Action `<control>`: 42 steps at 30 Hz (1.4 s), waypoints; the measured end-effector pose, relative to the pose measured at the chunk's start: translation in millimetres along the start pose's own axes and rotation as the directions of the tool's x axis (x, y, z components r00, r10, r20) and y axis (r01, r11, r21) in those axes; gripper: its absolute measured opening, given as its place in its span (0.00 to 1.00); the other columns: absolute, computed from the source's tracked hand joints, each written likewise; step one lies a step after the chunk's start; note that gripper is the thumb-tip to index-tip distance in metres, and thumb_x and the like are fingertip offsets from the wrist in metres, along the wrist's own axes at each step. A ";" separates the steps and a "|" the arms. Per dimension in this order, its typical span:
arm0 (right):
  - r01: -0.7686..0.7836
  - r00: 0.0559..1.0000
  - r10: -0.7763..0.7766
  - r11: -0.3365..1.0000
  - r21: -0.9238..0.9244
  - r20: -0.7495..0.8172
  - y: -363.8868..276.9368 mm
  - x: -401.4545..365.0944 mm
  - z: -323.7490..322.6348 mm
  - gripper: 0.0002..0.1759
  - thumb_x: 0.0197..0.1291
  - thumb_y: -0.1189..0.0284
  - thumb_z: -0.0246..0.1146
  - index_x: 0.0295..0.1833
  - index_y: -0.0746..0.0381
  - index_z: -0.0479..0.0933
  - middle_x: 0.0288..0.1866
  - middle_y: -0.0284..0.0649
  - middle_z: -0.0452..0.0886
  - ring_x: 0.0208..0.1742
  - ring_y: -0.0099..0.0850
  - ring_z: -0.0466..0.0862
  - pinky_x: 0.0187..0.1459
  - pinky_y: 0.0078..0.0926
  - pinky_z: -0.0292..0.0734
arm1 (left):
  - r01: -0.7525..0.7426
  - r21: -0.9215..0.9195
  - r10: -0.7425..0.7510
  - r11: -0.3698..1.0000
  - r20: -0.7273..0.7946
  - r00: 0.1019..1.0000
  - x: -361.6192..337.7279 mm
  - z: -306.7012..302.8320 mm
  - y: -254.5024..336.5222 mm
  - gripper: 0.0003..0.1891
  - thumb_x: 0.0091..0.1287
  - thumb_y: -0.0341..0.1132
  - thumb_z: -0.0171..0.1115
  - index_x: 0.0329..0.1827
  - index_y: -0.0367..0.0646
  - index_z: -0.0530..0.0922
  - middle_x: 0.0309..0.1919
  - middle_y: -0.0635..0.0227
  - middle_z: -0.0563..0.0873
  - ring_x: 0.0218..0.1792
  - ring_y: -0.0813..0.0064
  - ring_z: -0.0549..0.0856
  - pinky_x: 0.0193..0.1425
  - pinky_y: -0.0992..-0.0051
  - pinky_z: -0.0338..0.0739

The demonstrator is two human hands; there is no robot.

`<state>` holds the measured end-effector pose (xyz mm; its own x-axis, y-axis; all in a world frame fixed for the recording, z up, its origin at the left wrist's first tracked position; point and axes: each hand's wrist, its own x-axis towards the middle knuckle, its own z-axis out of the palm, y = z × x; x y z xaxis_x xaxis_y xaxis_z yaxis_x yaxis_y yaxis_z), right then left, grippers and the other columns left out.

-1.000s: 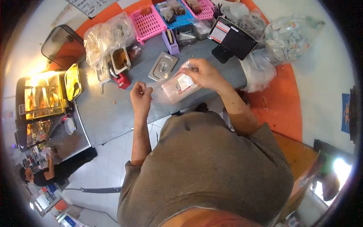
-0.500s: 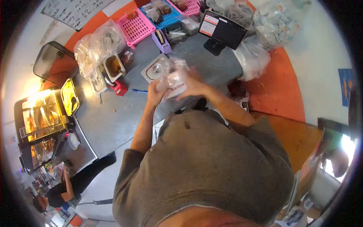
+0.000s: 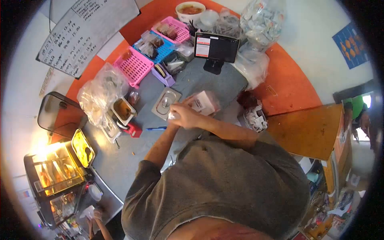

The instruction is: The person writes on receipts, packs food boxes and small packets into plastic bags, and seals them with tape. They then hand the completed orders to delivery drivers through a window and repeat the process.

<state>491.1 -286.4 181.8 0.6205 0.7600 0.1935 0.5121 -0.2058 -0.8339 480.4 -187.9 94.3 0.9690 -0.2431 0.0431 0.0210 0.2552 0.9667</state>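
Observation:
My right hand [image 3: 187, 115] is closed and crosses in front of my left hand [image 3: 173, 121], whose fingers are mostly hidden. A bit of whitish plastic shows between them. Beyond my right hand is a clear plastic bag [image 3: 211, 107] with a white, red-printed packet [image 3: 203, 101] inside; its gathered end runs into my grip. Just past my hands lies a steel container lid [image 3: 163, 105] on the grey counter [image 3: 120, 156]. A blue pen [image 3: 156, 129] rests left of my left wrist.
Ahead are a purple tape dispenser [image 3: 164, 76], pink [image 3: 132, 68] and blue [image 3: 150, 47] baskets, and a tablet on a stand [image 3: 217, 47]. Steel tubs [image 3: 123, 110] and a lit warming case [image 3: 56, 168] stand left. Another person's hands [image 3: 96, 216] show lower left.
The packet, held up between my apart hands before, is now beyond my right hand, and my hands have come together at one end of the bag. The view has turned and tilted up.

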 end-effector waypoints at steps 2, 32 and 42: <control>0.250 0.945 -0.264 0.964 -0.096 -0.195 -38.0 -15.4 -32.4 0.17 0.48 0.73 0.66 0.47 0.63 0.77 0.49 0.47 0.78 0.53 0.45 0.78 0.56 0.39 0.70 | 0.056 -0.335 -0.063 0.940 -0.010 0.998 3.5 4.9 11.7 0.36 0.67 0.51 0.54 0.72 0.40 0.57 0.69 0.57 0.64 0.69 0.58 0.62 0.73 0.63 0.53; 0.088 0.994 -0.044 0.862 -0.500 0.100 219.6 245.1 -62.5 0.06 0.52 0.71 0.62 0.35 0.58 0.83 0.31 0.44 0.83 0.38 0.44 0.84 0.39 0.43 0.77 | -0.080 -0.044 -0.010 0.996 -0.922 0.386 -43.7 17.6 -41.9 0.09 0.67 0.37 0.55 0.36 0.40 0.71 0.34 0.68 0.75 0.37 0.71 0.75 0.46 0.73 0.70; 0.274 0.917 0.026 0.685 -0.675 0.398 214.6 268.3 -52.1 0.09 0.53 0.69 0.59 0.34 0.60 0.83 0.38 0.46 0.83 0.40 0.43 0.84 0.36 0.43 0.80 | 0.771 0.610 0.319 0.183 -0.778 0.541 12.0 84.0 14.5 0.16 0.58 0.39 0.68 0.40 0.36 0.76 0.37 0.55 0.78 0.39 0.51 0.78 0.47 0.62 0.72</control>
<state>798.5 -158.9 81.7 0.3460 0.9369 -0.0494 0.9216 -0.3492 -0.1692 471.7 -265.8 130.1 0.7220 0.6786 0.1353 0.6009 -0.7118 0.3637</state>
